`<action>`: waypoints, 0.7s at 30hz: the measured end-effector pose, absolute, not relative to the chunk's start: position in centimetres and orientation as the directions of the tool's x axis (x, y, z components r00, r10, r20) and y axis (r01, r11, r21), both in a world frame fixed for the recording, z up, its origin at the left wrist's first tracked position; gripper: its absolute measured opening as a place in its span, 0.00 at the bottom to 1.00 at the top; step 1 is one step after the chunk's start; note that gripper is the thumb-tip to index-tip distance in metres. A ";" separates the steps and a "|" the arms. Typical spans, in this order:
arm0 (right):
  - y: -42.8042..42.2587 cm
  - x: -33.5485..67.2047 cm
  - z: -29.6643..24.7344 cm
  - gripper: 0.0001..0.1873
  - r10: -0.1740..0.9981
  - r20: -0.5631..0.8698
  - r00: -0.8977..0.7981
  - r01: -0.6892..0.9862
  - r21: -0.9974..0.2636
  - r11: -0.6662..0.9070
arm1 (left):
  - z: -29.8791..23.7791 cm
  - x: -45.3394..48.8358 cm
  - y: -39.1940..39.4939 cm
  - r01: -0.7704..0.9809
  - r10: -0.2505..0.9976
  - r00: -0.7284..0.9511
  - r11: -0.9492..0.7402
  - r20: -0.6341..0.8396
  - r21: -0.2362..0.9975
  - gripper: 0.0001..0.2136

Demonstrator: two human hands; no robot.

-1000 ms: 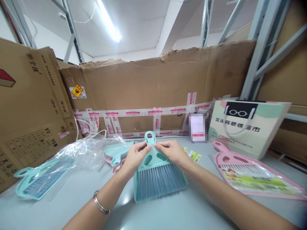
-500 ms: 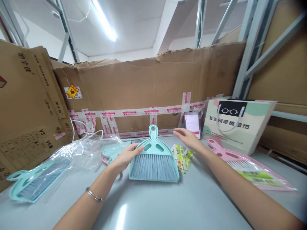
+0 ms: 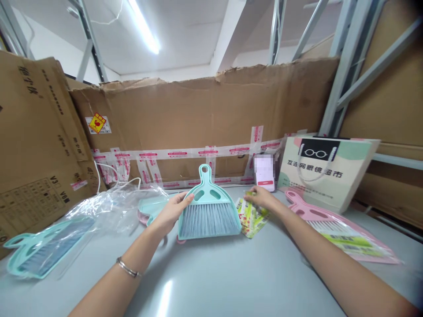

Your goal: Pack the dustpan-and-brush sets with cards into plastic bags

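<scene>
My left hand (image 3: 175, 211) is closed on the left edge of a mint-green dustpan (image 3: 206, 187), thumb on its front. A small brush (image 3: 211, 219) with grey-blue bristles is nested in the dustpan, and the pair stands tilted up with the handle pointing away from me. To its right, my right hand (image 3: 260, 197) pinches the upper end of a yellow-green label card. More printed label cards (image 3: 250, 216) lie in an overlapping pile just below those fingers. The tips of my right fingers are partly hidden.
A bagged mint dustpan set (image 3: 49, 246) and crumpled clear plastic bags (image 3: 114, 209) lie left. Another mint dustpan (image 3: 152, 207) sits behind my left wrist. Rightward are a bagged pink dustpan set (image 3: 343, 231), a paper bag (image 3: 324, 171) and a phone (image 3: 265, 174). Cardboard (image 3: 185, 119) walls the back.
My right hand has lowered onto the label cards and its fingers have closed on one. My left hand has raised the dustpan and brush slightly and shifted them left.
</scene>
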State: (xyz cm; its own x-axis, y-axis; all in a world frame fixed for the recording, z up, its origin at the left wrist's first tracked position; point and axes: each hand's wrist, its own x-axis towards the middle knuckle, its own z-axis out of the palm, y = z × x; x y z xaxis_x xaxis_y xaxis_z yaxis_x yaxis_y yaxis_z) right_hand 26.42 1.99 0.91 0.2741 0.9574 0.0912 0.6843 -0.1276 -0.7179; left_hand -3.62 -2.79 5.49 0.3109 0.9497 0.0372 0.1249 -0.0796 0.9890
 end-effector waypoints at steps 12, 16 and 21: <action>-6.6 19.5 8.7 0.22 0.929 0.341 -0.145 -0.267 -0.918 0.295 | 5.8 -1.4 -3.5 -0.432 0.898 0.343 0.410 -0.274 0.803 0.29; -5.9 17.0 5.9 0.20 0.940 0.256 -0.224 -0.164 -0.961 0.222 | 5.9 -1.0 -3.9 -0.391 0.868 0.416 0.439 -0.270 0.809 0.34; -4.9 16.6 4.1 0.15 0.963 0.269 -0.014 0.042 -0.962 0.270 | 5.5 -1.0 -3.9 -0.427 0.910 0.353 0.363 -0.217 0.828 0.32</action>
